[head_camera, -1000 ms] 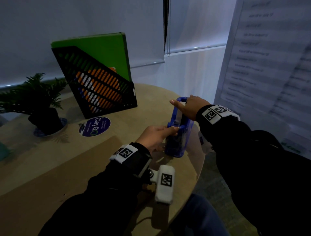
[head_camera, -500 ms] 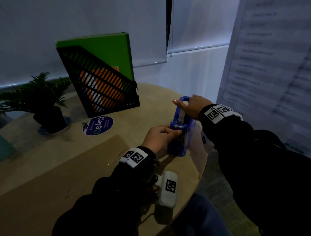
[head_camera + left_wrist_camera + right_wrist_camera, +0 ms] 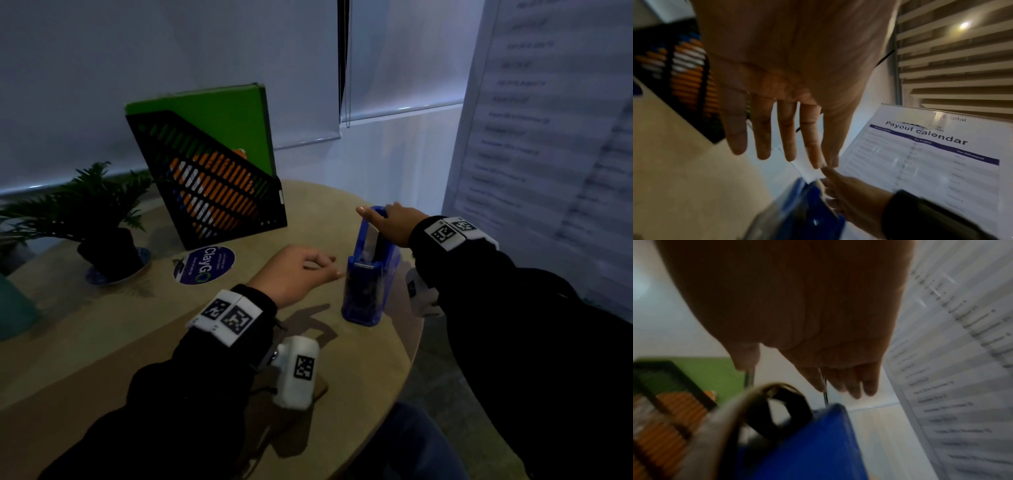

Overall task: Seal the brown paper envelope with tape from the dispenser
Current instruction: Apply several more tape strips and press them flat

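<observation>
The blue tape dispenser (image 3: 368,281) stands upright near the round table's right edge. My right hand (image 3: 388,222) holds its top, with the thumb along the near side and the fingers over the far side; the right wrist view shows the dispenser (image 3: 809,443) just under the palm. My left hand (image 3: 301,270) is just left of the cutter. In the left wrist view its thumb and forefinger tips (image 3: 826,164) meet on a pale strip of tape (image 3: 803,165) that runs to the dispenser (image 3: 809,207). The brown envelope (image 3: 113,363) lies flat under my left forearm.
At the back of the wooden table (image 3: 359,359) a black mesh file holder (image 3: 209,192) holds a green folder. A small potted plant (image 3: 102,219) and a round blue sticker (image 3: 205,263) are to the left. A printed calendar sheet (image 3: 548,137) hangs on the right.
My left hand has drawn back to the left from the dispenser's cutter, where its fingers were a moment ago. My right hand has stayed on the dispenser's top.
</observation>
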Tool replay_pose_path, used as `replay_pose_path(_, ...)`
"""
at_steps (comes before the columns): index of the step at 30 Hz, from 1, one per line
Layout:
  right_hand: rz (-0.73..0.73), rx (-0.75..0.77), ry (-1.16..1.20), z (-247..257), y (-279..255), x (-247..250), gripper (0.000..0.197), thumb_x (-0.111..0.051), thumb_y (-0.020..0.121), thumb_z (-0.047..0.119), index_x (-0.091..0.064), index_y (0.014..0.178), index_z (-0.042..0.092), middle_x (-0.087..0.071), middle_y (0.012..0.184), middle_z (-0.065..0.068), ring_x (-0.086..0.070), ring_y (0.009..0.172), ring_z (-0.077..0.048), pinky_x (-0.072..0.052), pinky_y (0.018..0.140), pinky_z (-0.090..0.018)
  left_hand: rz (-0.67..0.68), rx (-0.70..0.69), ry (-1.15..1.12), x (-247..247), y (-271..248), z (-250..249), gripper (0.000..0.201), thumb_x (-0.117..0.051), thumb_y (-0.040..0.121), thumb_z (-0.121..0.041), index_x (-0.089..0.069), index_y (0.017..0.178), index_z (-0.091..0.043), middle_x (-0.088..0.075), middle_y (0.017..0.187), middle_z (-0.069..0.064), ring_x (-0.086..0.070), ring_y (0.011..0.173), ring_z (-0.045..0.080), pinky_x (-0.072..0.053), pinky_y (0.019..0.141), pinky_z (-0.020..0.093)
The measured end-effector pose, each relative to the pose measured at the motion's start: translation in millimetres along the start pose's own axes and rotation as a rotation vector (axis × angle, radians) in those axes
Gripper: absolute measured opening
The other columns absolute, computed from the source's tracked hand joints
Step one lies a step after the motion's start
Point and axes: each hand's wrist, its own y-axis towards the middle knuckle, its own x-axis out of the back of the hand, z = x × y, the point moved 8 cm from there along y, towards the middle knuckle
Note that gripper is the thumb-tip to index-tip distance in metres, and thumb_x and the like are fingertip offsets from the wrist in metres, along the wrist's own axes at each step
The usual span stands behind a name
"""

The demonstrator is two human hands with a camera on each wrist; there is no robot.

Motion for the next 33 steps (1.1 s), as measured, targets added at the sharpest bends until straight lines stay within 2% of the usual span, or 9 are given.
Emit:
replay_pose_path(2, -0.065, 0.002, 0.023, 7.1, -7.1, 6.3, 0.086, -0.029, 0.089, 0.070, -0.028, 0.147, 0.007, -0.015, 0.157, -0.020, -0.030, 0.139, -0.037, -0.028, 0.113, -0.045, -0.056, -0.020, 0.003, 20.1, -6.8, 6.3, 0.018, -0.067, 0.087, -0.026, -0.069, 0.091, -0.009, -0.059, 0.132, -0.006, -0.057, 0.114, 0.010, -0.042, 0.098, 0.029)
replay_pose_path(4, -0.182, 0.122, 0.029, 30.8, -21.4, 17.9, 0.074, -0.040, 0.093, 0.059, -0.029, 0.148, 0.011, -0.012, 0.159, -0.016, -0.021, 0.144, -0.034, -0.024, 0.117, -0.043, -0.101, -0.012, -0.020, 35.2, -14.0, 17.0, 0.015, -0.067, 0.087, -0.024, -0.069, 0.096, -0.013, -0.059, 0.131, -0.006, -0.056, 0.118, 0.012, -0.042, 0.103, 0.033)
replay_pose_path(7, -0.298, 0.416, 0.169, 84.8, -58.4, 28.5, 0.038, -0.052, 0.094, 0.033, -0.057, 0.127, 0.014, -0.044, 0.144, -0.010, -0.040, 0.134, -0.026, -0.031, 0.109, -0.031, -0.172, -0.003, -0.066, 52.3, -24.0, 34.8, 0.009, -0.065, 0.088, -0.019, -0.069, 0.096, -0.019, -0.059, 0.129, -0.006, -0.056, 0.120, 0.014, -0.044, 0.104, 0.035)
replay_pose_path(10, -0.161, 0.590, 0.259, 126.9, -90.1, 10.8, 0.025, -0.054, 0.092, 0.022, -0.066, 0.114, 0.016, -0.061, 0.126, -0.004, -0.054, 0.118, -0.019, -0.037, 0.098, -0.025, -0.224, 0.005, -0.047, 64.4, -35.8, 45.4, 0.010, -0.063, 0.090, -0.020, -0.069, 0.098, -0.024, -0.057, 0.131, -0.008, -0.053, 0.120, 0.013, -0.043, 0.104, 0.039)
replay_pose_path(16, 0.027, 0.643, 0.303, 165.8, -112.3, -18.3, 0.028, -0.057, 0.091, 0.031, -0.066, 0.112, 0.015, -0.065, 0.115, -0.001, -0.059, 0.108, -0.016, -0.046, 0.087, -0.026, -0.279, 0.001, -0.034, 84.5, -57.4, 58.1, 0.016, -0.062, 0.090, -0.020, -0.066, 0.093, -0.035, -0.060, 0.128, -0.008, -0.053, 0.121, 0.014, -0.045, 0.103, 0.046)
replay_pose_path(22, -0.021, 0.659, 0.311, 186.5, -113.9, -25.6, 0.019, -0.060, 0.090, 0.029, -0.068, 0.101, 0.017, -0.059, 0.097, 0.005, -0.058, 0.105, -0.015, -0.040, 0.078, -0.023, -0.320, 0.016, -0.011, 97.8, -74.2, 67.5, 0.017, -0.063, 0.090, -0.018, -0.065, 0.094, -0.034, -0.063, 0.123, -0.004, -0.055, 0.119, 0.017, -0.044, 0.102, 0.041)
replay_pose_path(27, -0.097, 0.705, 0.264, 203.8, -119.5, -28.4, 0.020, -0.060, 0.090, 0.033, -0.068, 0.099, 0.018, -0.062, 0.109, 0.002, -0.055, 0.103, -0.014, -0.038, 0.077, -0.023, -0.347, 0.026, -0.017, 106.6, -86.2, 77.6, 0.017, -0.063, 0.090, -0.016, -0.065, 0.093, -0.033, -0.063, 0.121, -0.006, -0.053, 0.119, 0.015, -0.045, 0.099, 0.037)
replay_pose_path(30, -0.143, 0.743, 0.242, 212.8, -125.1, -29.0, 0.018, -0.061, 0.089, 0.033, -0.068, 0.096, 0.019, -0.060, 0.107, 0.002, -0.055, 0.100, -0.015, -0.043, 0.077, -0.026, -0.361, 0.032, -0.023, 111.1, -91.7, 82.3, 0.019, -0.062, 0.090, -0.015, -0.065, 0.092, -0.033, -0.062, 0.108, -0.014, -0.054, 0.115, 0.013, -0.045, 0.088, 0.029)
replay_pose_path(33, -0.196, 0.801, 0.206, 220.8, -133.5, -27.9, 0.017, -0.060, 0.090, 0.033, -0.068, 0.095, 0.019, -0.061, 0.105, 0.001, -0.055, 0.099, -0.016, -0.044, 0.079, -0.028, -0.369, 0.049, -0.038, 114.5, -93.7, 89.1, 0.026, -0.061, 0.091, -0.014, -0.065, 0.091, -0.039, -0.063, 0.107, -0.006, -0.056, 0.111, 0.015, -0.048, 0.086, 0.031)
